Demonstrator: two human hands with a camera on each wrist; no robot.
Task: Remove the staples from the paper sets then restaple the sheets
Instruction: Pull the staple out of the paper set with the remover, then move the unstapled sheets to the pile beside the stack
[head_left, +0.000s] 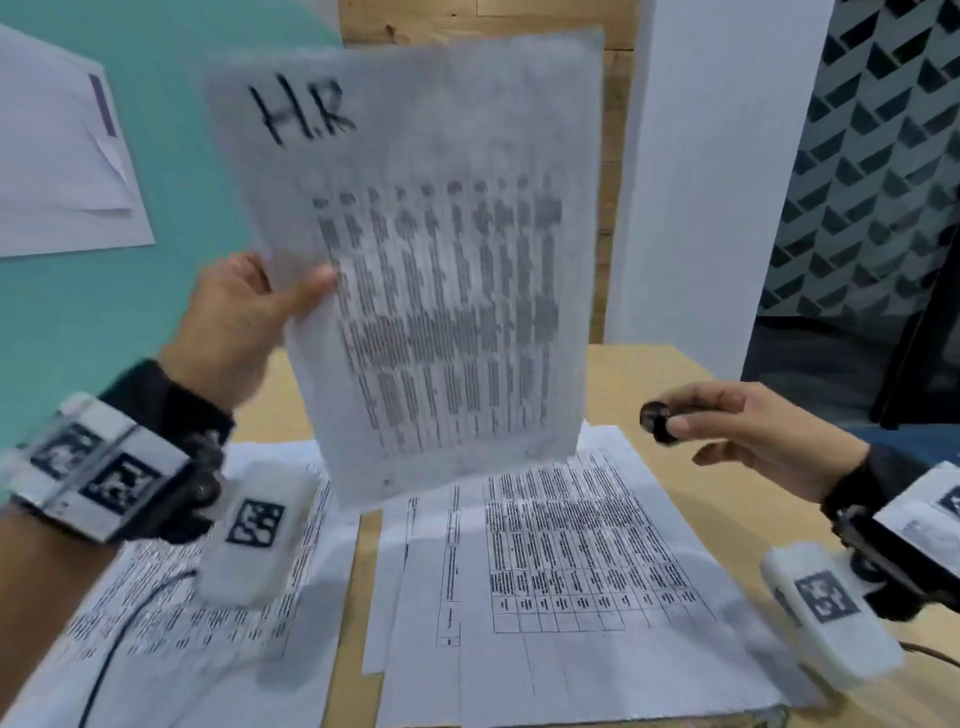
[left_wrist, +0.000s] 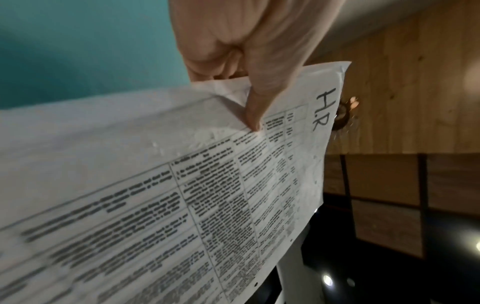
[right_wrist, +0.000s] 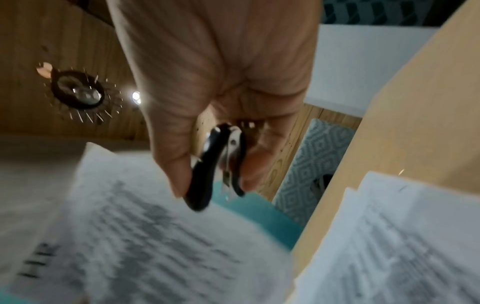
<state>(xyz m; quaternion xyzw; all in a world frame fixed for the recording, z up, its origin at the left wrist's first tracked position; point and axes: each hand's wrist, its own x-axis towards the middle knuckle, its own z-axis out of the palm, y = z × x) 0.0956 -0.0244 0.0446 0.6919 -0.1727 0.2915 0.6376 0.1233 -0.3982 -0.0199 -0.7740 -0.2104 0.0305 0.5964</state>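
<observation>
My left hand (head_left: 244, 322) holds up a printed paper set (head_left: 436, 270) marked "H.R", pinching its left edge between thumb and fingers; the left wrist view shows the thumb (left_wrist: 259, 107) pressed on the sheet (left_wrist: 182, 195). The set hangs upright above the desk, blurred. My right hand (head_left: 727, 421) hovers to the right of it and grips a small black staple remover (head_left: 655, 422). In the right wrist view the staple remover (right_wrist: 207, 172) sits squeezed between thumb and fingers, above the lifted paper (right_wrist: 124, 236).
Loose printed sheets (head_left: 571, 571) lie spread on the wooden desk (head_left: 691, 395), with more sheets (head_left: 171, 634) at the left under a black cable (head_left: 119, 639). A white pillar (head_left: 691, 182) stands behind. Another paper (head_left: 57, 156) lies on the teal surface at the left.
</observation>
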